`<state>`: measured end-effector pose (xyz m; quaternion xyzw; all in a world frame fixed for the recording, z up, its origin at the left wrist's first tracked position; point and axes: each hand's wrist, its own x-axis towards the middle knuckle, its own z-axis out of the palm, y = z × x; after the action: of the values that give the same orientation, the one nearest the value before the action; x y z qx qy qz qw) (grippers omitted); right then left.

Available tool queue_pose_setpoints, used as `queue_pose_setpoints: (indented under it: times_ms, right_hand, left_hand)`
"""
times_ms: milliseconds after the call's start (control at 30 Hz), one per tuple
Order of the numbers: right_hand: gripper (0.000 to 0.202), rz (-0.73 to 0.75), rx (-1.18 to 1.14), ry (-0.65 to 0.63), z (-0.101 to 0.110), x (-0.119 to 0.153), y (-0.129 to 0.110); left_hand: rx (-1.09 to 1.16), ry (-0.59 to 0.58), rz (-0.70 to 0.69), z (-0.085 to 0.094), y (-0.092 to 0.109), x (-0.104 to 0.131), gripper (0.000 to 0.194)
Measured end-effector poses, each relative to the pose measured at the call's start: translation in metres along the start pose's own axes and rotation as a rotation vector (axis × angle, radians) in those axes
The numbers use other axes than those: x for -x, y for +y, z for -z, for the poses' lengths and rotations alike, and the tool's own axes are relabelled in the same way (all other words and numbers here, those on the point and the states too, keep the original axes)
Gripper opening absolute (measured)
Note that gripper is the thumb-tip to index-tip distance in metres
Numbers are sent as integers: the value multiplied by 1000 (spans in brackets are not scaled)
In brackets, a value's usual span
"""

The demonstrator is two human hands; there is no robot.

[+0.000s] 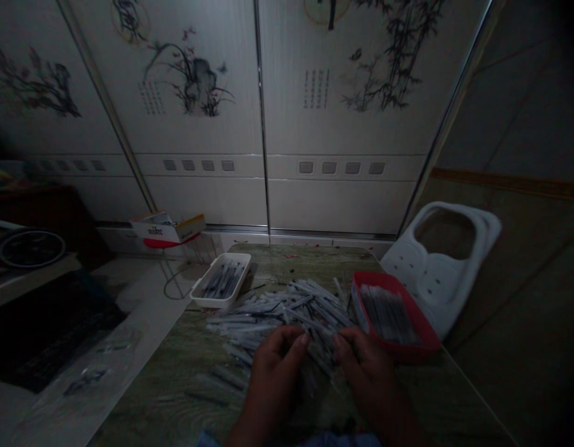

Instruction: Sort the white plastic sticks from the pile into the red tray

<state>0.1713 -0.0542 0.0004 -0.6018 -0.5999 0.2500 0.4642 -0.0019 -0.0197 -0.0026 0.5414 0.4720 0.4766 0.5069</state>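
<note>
Slender sticks [315,302] apparently being handled; fingers of left hand [278,366] and right hand [367,366] drawn close, any hold cannot be told; fine pinching judged necessary.

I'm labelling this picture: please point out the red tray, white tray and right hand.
Red tray [384,280], head view: inside of its far wall.
White tray [213,303], head view: its near wall.
Right hand [365,360], head view: middle of the hand.

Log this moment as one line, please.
left hand: at slim pieces, hold unclear | right hand: likewise, hold unclear | slim pieces: piled on table | white tray, red tray: similar pieces inside
</note>
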Motion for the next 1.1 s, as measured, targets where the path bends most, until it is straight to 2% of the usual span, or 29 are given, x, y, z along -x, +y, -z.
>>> queue_pose_setpoints:
  times_ms: [67, 100, 167, 267, 533, 667, 767, 833, 900, 1000, 1100]
  right_hand:
    - [32, 1, -22, -75, -2, 2, -4]
    - [31, -3, -35, -113, -3, 2, -6]
    - [27, -12, -66, -146, -7, 4, -6]
    - [24, -51, -116, -105, -11, 4, -3]
    - [21, -43, -64, -156, -6, 1, -3]
    - [28, -41, -79, -202, -3, 3, -9]
    - [39, -94, -146, -256, -2, 5, -12]
    - [43, -120, -171, -255, -2, 6, -13]
    - [40, -119, -162, -229, -3, 5, -12]
    - [32, -92, -101, -197, -5, 4, -6]
    - [33, -49, -115, -206, -7, 5, 1]
  left_hand:
    - [257, -72, 208, -1, 0, -2, 36]
    - [366, -91, 267, 0, -1, -3, 37]
    - [530, -73, 313, 1, -3, -4, 35]
    - [634, -10, 338, 5, -6, -6, 29]
    - [623, 2, 356, 6, -3, -5, 27]
    - [614, -20, 344, 5, -1, -4, 26]
    - [609, -31, 345, 5, -1, -4, 26]
    - [611, -34, 342, 5, -1, -4, 27]
    - [622, -22, 349, 5, -1, -4, 28]
    - [642, -8, 355, 5, 0, -3, 28]
    - [639, -25, 339, 6, 2, -2, 28]
